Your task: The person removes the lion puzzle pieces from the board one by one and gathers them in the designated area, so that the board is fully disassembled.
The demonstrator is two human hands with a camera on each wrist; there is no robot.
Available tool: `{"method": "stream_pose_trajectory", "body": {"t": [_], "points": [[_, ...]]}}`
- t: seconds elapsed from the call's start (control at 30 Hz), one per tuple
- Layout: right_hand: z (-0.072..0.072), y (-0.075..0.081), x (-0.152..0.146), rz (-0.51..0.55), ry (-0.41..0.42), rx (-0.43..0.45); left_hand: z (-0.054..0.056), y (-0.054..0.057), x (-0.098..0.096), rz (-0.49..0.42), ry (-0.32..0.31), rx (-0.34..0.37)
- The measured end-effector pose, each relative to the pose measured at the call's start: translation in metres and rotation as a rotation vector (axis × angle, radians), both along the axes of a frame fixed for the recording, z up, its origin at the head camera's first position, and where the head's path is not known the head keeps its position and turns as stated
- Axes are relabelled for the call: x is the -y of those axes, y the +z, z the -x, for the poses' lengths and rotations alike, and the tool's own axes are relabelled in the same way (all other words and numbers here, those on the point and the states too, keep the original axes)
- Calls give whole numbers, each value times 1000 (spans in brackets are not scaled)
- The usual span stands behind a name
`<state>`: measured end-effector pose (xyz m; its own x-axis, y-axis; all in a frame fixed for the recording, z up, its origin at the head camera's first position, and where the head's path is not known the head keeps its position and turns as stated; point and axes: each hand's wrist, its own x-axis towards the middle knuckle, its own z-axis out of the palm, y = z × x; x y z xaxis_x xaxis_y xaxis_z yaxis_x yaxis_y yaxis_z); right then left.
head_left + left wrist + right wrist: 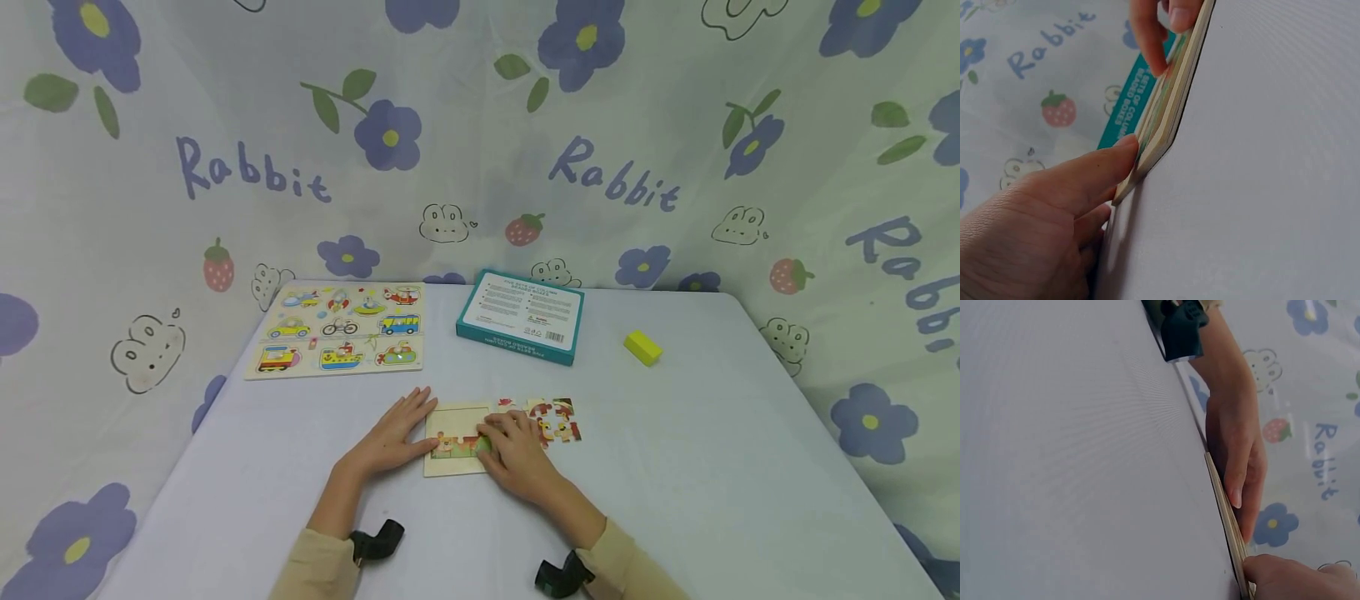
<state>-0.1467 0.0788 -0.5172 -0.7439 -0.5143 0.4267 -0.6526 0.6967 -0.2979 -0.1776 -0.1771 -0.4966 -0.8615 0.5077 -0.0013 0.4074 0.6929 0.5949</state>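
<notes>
A shallow wooden jigsaw tray [459, 417] lies flat, its lower row partly filled with picture pieces [452, 446]. My left hand [388, 433] rests at the tray's left side, fingers straight and spread, thumb on its edge. In the left wrist view the left thumb [1125, 142] touches the tray corner. Over the tray's right part, my right hand [519, 454] has bent fingers and thumb around a green puzzle piece [483, 446] at the end of the lower row. Its palm hides the tray's right edge. Several loose jigsaw pieces [562, 421] lie right beside that hand.
Behind the left hand lies a vehicle puzzle board [345, 329]. A teal box [521, 317] sits at the back middle, with a yellow block [642, 347] to its right. The white table [712, 467] meets a printed curtain [480, 125] at the back.
</notes>
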Motion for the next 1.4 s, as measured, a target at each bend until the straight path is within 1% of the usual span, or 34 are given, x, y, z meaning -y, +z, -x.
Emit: {"method": "stream_pose_trajectory", "body": {"t": [0.27, 0.7, 0.83, 1.1, 1.4], "points": [[2, -3, -1, -12, -6, -16, 0, 0, -1, 5, 7, -3], [1, 0, -1, 8, 2, 31, 0, 3, -2, 16, 9, 0], [1, 0, -1, 18, -2, 36, 0, 1, -1, 14, 9, 0], [-1, 2, -1, 39, -5, 76, 1, -6, -1, -5, 11, -19], [0, 2, -1, 64, 6, 25, 1, -5, 0, 5, 9, -17]]}}
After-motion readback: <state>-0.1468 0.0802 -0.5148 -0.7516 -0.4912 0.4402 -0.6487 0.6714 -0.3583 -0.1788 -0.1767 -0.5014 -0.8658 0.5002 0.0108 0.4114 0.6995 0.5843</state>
